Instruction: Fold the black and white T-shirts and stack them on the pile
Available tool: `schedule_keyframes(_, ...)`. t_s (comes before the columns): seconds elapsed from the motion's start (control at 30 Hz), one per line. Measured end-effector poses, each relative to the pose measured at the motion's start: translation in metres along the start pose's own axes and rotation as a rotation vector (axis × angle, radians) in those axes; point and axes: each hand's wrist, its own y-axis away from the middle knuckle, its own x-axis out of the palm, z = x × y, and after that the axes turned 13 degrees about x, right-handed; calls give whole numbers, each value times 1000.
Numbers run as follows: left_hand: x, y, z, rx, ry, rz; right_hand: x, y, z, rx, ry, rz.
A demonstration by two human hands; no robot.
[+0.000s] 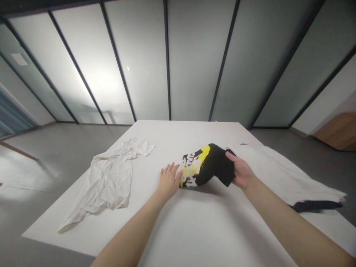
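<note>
A black T-shirt [219,164] with a yellow and white print lies folded in a bundle at the middle of the white table [183,133]. My right hand [241,172] grips its right end, thumb on top, and holds that end raised off the tabletop. At the shirt's left, printed end is my left hand [168,180], open, with its fingers stretched out and the thumb side against the cloth. The left palm faces down, and the fingers of my right hand are partly hidden behind the fabric.
A crumpled white garment [112,178] lies along the table's left side. On the right lie spread white clothes [269,170], with a dark piece [317,205] showing beneath them. Frosted glass panels [144,63] with black frames stand behind the table.
</note>
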Motion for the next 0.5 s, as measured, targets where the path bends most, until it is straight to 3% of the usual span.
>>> schedule_keyframes(0.07, 1, 0, 2, 6, 21, 21, -1, 3, 35, -162, -81, -130)
schedule_keyframes(0.17, 4, 1, 3, 24, 17, 62, -7, 17, 88, -369, -240, -208)
schedule_keyframes(0.27, 7, 2, 4, 35, 2, 81, -31, 38, 120, -568, -339, -269)
schedule_keyframes(0.33, 8, 3, 3, 41, -4, 94, -57, 50, 121, -629, -380, -323)
schedule_keyframes(0.4, 8, 3, 2, 56, -16, 113, -90, 59, 106, -618, -412, -416)
schedule_keyframes(0.5, 7, 4, -2, 69, -46, 142, -140, 68, 61, -434, -398, -622)
